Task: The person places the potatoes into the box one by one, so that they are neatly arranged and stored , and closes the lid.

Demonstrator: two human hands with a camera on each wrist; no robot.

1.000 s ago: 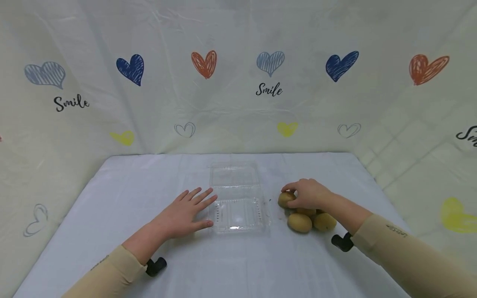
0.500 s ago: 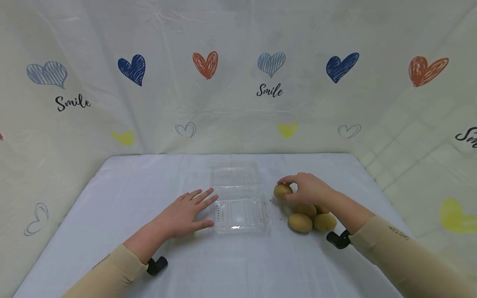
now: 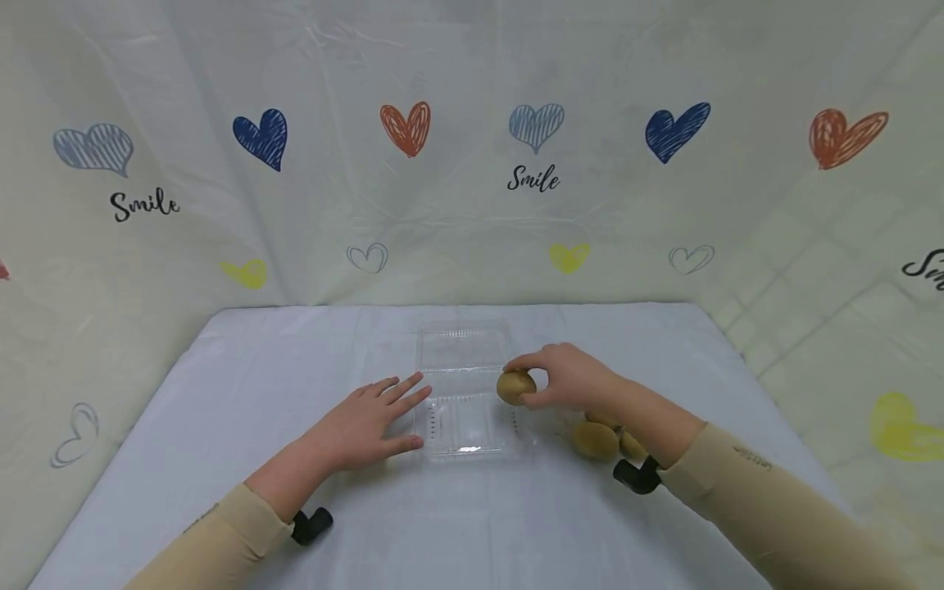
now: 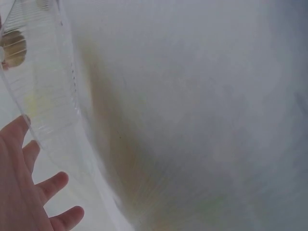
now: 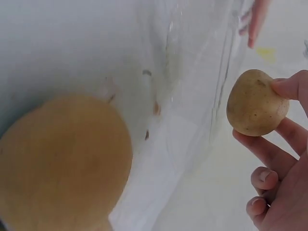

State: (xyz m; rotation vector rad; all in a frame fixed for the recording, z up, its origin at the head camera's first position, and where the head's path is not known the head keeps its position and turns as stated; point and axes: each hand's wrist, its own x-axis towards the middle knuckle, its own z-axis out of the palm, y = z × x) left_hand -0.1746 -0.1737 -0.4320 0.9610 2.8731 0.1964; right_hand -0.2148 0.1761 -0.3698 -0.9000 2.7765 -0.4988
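Observation:
Between thumb and fingers, my right hand (image 3: 578, 378) pinches a potato (image 3: 515, 388) over the right side of a clear plastic container (image 3: 468, 451). The right wrist view shows the same potato (image 5: 256, 102) held at the fingertips, with the other fingers curled. My left hand (image 3: 365, 426) lies spread at the container's left edge, its fingers straight. In the left wrist view the fingers of the left hand (image 4: 24, 178) are apart, and one fingertip is at the clear wall. The container's lid (image 3: 465, 348) is folded back behind the base.
Several more potatoes (image 3: 594, 441) sit in a cluster on the white cloth (image 3: 472, 533), partly hidden by the right forearm. Small brown specks (image 5: 157, 108) lie beside the container. A fabric backdrop (image 3: 457, 213) with printed hearts rises behind the table.
My right hand has lifted the potato off the cluster and carried it left, up to the container. The left hand has stayed in place.

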